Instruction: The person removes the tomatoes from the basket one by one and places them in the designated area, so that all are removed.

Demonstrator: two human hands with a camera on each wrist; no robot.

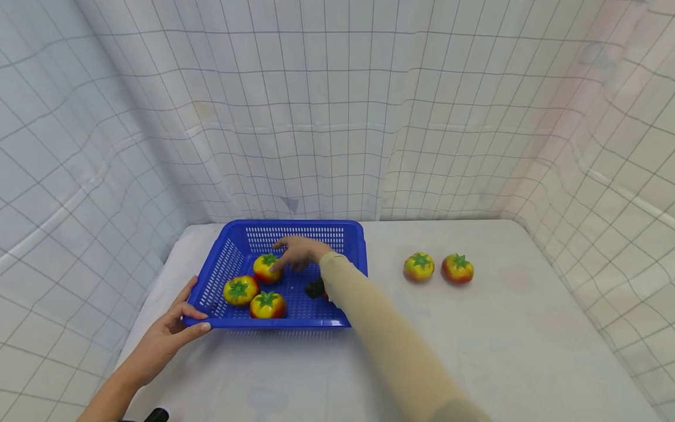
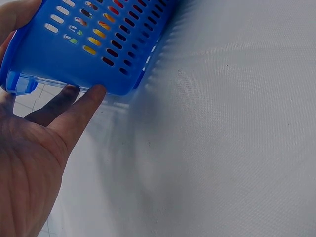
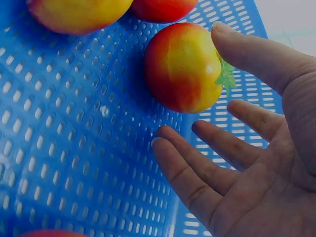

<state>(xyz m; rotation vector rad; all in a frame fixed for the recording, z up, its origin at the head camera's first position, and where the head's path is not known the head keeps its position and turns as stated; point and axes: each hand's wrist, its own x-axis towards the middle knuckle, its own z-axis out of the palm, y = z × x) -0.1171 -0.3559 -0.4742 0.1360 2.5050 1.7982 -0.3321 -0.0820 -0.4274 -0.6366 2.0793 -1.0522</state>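
Note:
My right hand (image 1: 302, 252) reaches into a blue plastic basket (image 1: 316, 323), fingers spread beside a red-and-yellow tomato (image 1: 265, 268) with green leaves. In the right wrist view, the thumb tip of the right hand (image 3: 256, 163) overlaps that tomato (image 3: 182, 69), and the other fingers lie apart below it. My left hand (image 1: 160, 340) grips the basket's near left corner, thumb at the front and fingers over the rim. Two more tomatoes, one to the left (image 1: 241, 290) and one in front (image 1: 268, 305), lie inside. Something red shows partly under my right wrist.
Two tomatoes, one yellower (image 1: 419, 267) and one redder (image 1: 457, 269), sit on the white table (image 1: 506, 334) to the right of the basket. White grid-patterned curtains (image 1: 327, 117) hang behind the table and along both sides.

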